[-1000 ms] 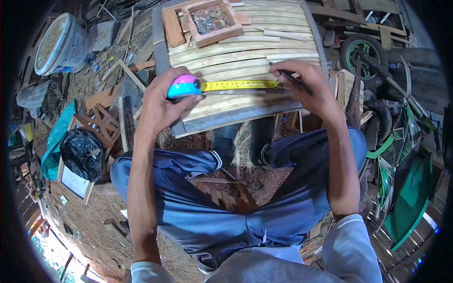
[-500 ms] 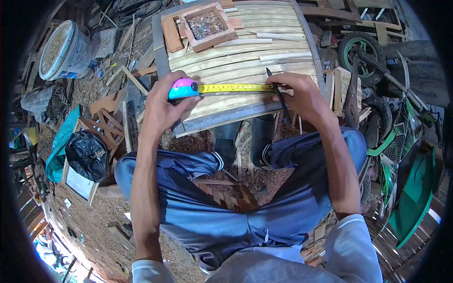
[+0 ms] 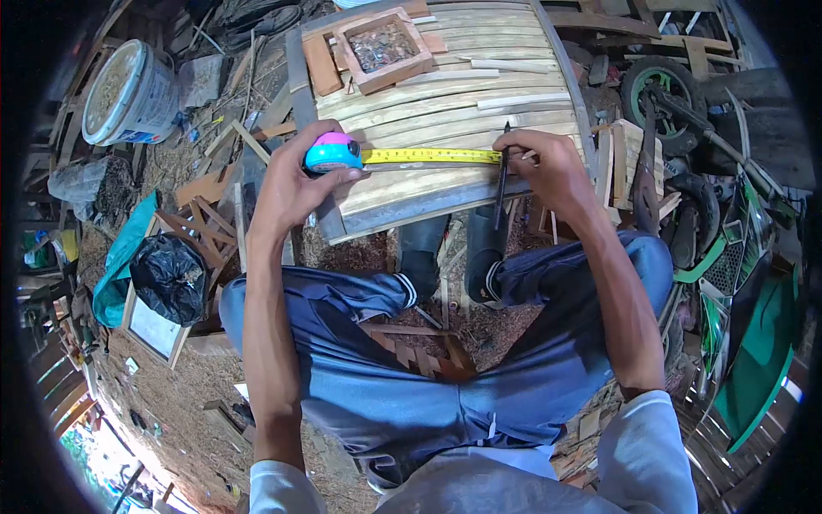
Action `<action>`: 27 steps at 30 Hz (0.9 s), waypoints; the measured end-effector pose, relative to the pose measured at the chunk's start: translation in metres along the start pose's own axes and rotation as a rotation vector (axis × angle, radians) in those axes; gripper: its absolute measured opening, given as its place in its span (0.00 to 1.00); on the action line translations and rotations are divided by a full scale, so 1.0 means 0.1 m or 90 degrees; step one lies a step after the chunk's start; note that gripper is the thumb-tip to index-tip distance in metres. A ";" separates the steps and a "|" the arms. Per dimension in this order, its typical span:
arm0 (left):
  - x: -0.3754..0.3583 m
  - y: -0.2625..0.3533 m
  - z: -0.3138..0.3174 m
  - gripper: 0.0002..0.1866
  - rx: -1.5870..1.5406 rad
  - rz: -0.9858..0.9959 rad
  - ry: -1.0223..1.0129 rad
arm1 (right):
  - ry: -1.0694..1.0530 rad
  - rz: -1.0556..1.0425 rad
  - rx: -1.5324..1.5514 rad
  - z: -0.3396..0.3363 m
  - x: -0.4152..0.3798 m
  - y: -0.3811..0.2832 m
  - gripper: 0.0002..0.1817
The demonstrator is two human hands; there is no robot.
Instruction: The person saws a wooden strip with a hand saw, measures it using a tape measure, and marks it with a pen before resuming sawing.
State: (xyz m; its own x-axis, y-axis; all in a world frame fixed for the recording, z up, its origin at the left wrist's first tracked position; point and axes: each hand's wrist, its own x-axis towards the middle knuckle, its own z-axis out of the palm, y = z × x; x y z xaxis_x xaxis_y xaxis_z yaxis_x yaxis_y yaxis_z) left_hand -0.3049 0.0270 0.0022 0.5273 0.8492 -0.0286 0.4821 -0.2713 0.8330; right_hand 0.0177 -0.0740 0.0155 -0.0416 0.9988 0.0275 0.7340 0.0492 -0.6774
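Note:
My left hand is wrapped round a pink and blue tape measure, its thumb along the lower side of the case. From the case the yellow blade runs out to the right, over a slatted wooden table near its front edge. At the blade's far end my right hand is closed on a dark pencil, which stands crosswise to the tape, one end pointing away from me. A thin light strip lies just under the blade.
On the table's far side a square wooden box holds small metal bits, with loose wood strips to its right. A white bucket stands at left, beside a black plastic bag lower down. Green-rimmed wheel parts lie at right.
The pencil has swung from a slant to nearly straight across the tape. My right hand has shifted slightly; the whole view has moved a little, and the left hand keeps its grip.

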 end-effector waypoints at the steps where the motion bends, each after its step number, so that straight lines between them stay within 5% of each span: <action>1: -0.02 -0.01 -0.01 0.29 -0.001 0.010 0.008 | 0.002 0.001 0.009 0.00 0.00 0.00 0.16; 13: -0.03 -0.19 0.14 0.27 0.045 0.121 0.111 | -0.039 -0.047 -0.019 -0.04 0.05 -0.03 0.22; 16: -0.03 -0.19 0.13 0.27 0.078 0.157 0.113 | -0.035 -0.026 -0.056 -0.04 0.08 -0.13 0.22; 19: -0.02 -0.13 0.13 0.27 0.097 0.177 0.130 | 0.043 -0.139 -0.021 0.02 0.16 -0.32 0.15; 23: -0.03 -0.14 0.15 0.25 0.120 0.178 0.141 | -0.035 -0.063 0.279 0.26 0.09 -0.45 0.08; 27: -0.02 -0.15 0.17 0.25 0.127 0.193 0.150 | -0.059 0.000 0.323 0.47 0.02 -0.59 0.08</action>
State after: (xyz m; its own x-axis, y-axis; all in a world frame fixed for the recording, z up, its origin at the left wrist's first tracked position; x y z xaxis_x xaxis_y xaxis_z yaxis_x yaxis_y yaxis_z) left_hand -0.3017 0.0218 -0.0195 0.5025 0.7919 0.3469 0.4685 -0.5867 0.6606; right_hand -0.0575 -0.0755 0.0209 -0.1184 0.9927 -0.0230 0.3135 0.0154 -0.9495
